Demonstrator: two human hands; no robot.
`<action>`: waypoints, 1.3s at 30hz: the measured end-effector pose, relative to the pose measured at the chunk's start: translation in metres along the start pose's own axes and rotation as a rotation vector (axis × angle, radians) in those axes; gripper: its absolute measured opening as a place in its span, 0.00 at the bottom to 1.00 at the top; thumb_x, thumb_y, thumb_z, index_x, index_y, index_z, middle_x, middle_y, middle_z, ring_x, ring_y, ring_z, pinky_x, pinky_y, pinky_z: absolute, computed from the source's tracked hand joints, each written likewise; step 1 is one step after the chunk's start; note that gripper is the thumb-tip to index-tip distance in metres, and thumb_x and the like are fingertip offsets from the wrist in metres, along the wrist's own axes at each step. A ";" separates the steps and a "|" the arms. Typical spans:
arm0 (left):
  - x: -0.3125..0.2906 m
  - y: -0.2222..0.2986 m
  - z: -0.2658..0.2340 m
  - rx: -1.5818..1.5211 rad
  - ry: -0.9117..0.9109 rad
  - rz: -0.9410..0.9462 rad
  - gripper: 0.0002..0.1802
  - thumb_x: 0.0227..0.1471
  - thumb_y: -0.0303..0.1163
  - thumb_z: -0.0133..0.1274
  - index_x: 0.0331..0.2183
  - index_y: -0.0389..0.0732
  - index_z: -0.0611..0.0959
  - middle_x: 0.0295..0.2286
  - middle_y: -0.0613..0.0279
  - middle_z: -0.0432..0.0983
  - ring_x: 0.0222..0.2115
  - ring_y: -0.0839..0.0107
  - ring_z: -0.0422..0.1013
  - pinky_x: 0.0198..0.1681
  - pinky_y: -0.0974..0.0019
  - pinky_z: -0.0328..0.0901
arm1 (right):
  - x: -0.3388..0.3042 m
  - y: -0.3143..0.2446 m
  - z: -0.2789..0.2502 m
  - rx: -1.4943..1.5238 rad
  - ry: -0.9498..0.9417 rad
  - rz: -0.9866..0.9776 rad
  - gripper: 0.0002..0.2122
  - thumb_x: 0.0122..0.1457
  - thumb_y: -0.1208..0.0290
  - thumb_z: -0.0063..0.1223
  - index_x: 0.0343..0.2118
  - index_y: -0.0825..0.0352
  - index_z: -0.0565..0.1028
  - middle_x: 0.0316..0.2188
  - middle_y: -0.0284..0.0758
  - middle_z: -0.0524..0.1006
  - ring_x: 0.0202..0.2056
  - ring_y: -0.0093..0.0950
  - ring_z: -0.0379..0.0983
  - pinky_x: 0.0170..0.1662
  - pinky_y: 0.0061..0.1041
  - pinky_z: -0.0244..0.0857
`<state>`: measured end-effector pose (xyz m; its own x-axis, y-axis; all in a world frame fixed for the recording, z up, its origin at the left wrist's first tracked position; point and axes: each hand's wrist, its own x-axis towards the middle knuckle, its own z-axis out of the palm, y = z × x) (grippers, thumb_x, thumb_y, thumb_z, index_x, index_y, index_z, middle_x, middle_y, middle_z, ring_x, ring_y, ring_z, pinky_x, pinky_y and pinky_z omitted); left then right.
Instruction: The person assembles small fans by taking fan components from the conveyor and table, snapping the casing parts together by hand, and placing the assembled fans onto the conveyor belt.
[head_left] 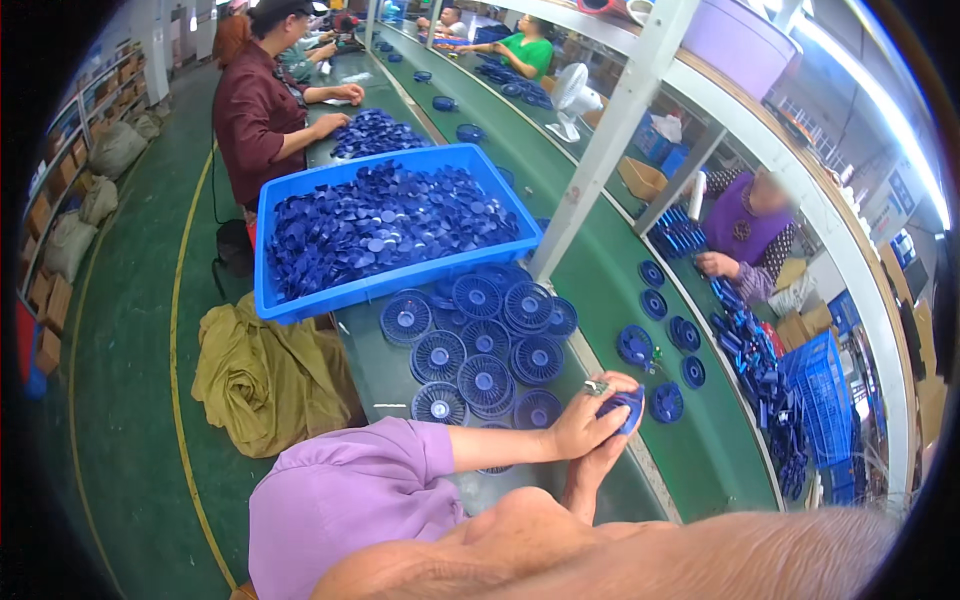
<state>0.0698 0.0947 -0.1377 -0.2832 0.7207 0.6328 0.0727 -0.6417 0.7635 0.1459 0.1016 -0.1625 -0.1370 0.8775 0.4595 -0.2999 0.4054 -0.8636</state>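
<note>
Both my hands close around a dark blue round plastic housing (627,408) at the edge between the work table and the conveyor belt. My left hand (578,420) reaches in from the left and presses its fingers over the top. From below, my right hand (602,458) cups the part, with its fingers curled up around the far side. Just left of my hands, clear blue slotted discs (483,382) lie in overlapping stacks on the table. On the belt beside the part sits a dark blue round piece (666,402), and a similar piece with small coloured wires (635,346) lies farther up.
Behind the discs stands a bright blue tray (385,290) heaped with small blue parts (390,225). A white post (610,140) rises between table and belt. One co-worker (262,110) stands beyond the tray; another (750,225) sits across the belt near a blue basket (818,400).
</note>
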 end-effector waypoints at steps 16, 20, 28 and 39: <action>-0.031 -0.056 0.007 0.477 -0.722 -0.118 0.25 0.52 0.42 0.53 0.48 0.36 0.74 0.54 0.42 0.60 0.56 0.44 0.54 0.58 0.51 0.53 | 0.036 0.002 -0.149 -0.838 0.547 0.018 0.32 0.51 0.66 0.60 0.58 0.71 0.60 0.53 0.46 0.65 0.53 0.37 0.63 0.55 0.32 0.58; -0.045 -0.057 0.013 0.476 -0.793 -0.041 0.21 0.50 0.39 0.55 0.45 0.40 0.77 0.54 0.47 0.62 0.56 0.47 0.54 0.56 0.50 0.57 | 0.007 0.006 -0.241 -1.434 0.821 -0.116 0.34 0.46 0.63 0.65 0.55 0.69 0.64 0.55 0.56 0.60 0.56 0.51 0.57 0.59 0.44 0.51; -0.036 -0.061 0.004 0.515 -0.827 -0.056 0.20 0.49 0.37 0.55 0.44 0.41 0.78 0.53 0.49 0.63 0.56 0.48 0.55 0.55 0.50 0.58 | 0.044 0.033 -0.217 -1.287 0.496 -0.110 0.21 0.50 0.69 0.59 0.48 0.66 0.71 0.54 0.52 0.64 0.57 0.47 0.58 0.59 0.40 0.52; -0.047 -0.068 0.012 0.589 -0.871 -0.019 0.20 0.46 0.36 0.58 0.43 0.41 0.79 0.51 0.53 0.65 0.54 0.52 0.58 0.53 0.51 0.58 | 0.125 0.088 -0.279 -1.444 0.326 0.047 0.23 0.50 0.65 0.59 0.48 0.67 0.71 0.49 0.52 0.70 0.51 0.47 0.66 0.55 0.38 0.60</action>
<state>0.0898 0.1080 -0.2178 0.4797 0.8187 0.3158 0.5951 -0.5680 0.5685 0.3659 0.3190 -0.2391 0.1520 0.8348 0.5291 0.9018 0.1019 -0.4199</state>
